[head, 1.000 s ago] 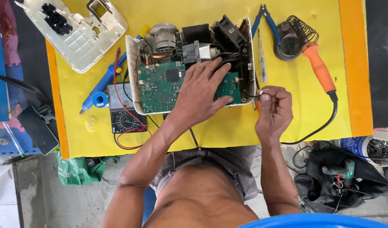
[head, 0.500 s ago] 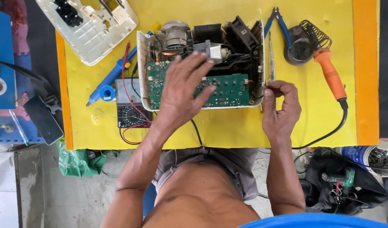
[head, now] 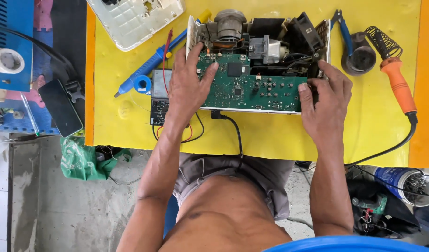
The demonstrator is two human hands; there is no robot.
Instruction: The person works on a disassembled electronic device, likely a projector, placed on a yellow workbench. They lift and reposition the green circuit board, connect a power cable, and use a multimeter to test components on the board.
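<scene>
An opened white device casing lies on the yellow table top, showing a lens, a black fan and a green circuit board. My left hand grips the board's left end, fingers spread over its corner. My right hand holds the board's right end, fingertips on its edge. A black cable runs from the board's near edge down toward me.
A white cover lies at the back left, beside a blue desoldering pump and a multimeter. To the right are blue-handled pliers and an orange soldering iron in its stand. A phone lies left.
My right hand has let go of the thin tool it held and moved onto the board's right end. My left hand has slid from the board's middle to its left end.
</scene>
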